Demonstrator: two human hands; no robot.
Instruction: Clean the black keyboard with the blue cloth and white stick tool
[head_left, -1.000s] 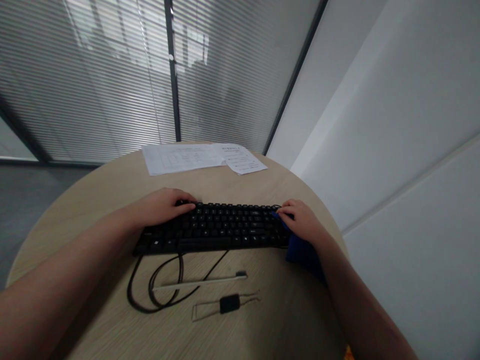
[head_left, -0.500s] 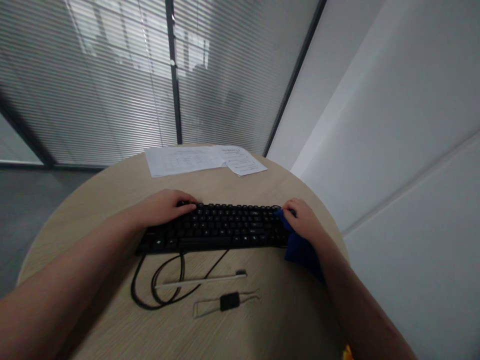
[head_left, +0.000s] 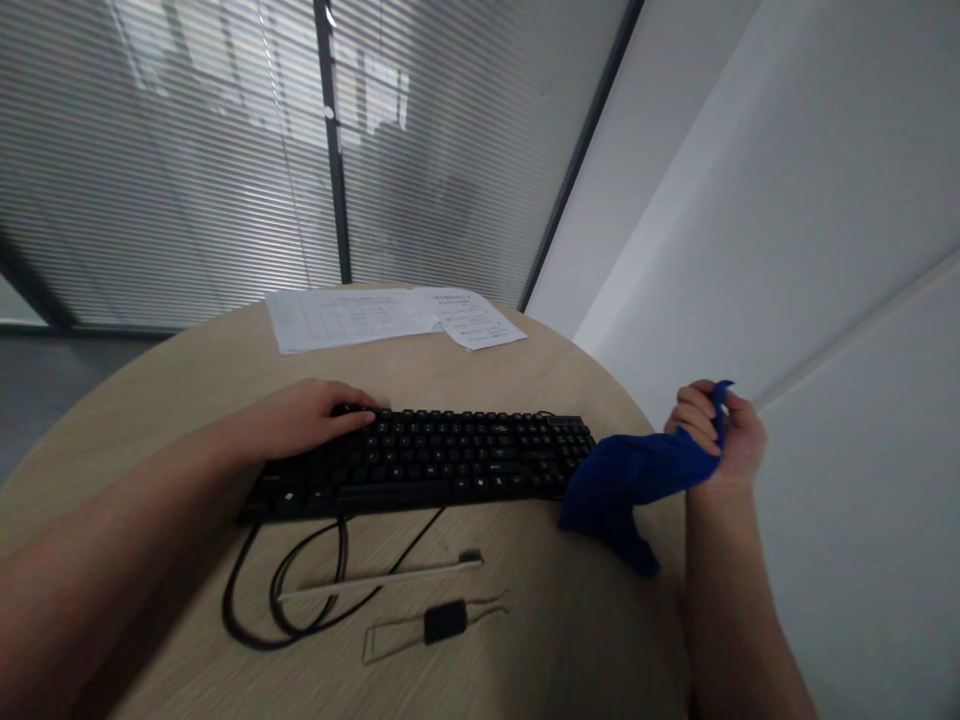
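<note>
Blue cloth (head_left: pixel 626 475) pinched in right hand (head_left: pixel 739 440), slack part drooping by right end of keyboard (head_left: pixel 457 455) on table (head_left: pixel 442 375); left hand (head_left: pixel 319 413) clamped on keyboard's far edge at left, presumably to steady it.

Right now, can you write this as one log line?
left hand: on keyboard | right hand: gripping blue cloth | near side: cable | far side: papers

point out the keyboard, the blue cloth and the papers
Keyboard (head_left: pixel 442 456): head view, on the keys near its middle
Blue cloth (head_left: pixel 622 472): head view, on its hanging folds
Papers (head_left: pixel 352 320): head view, on the left-hand sheet
</note>
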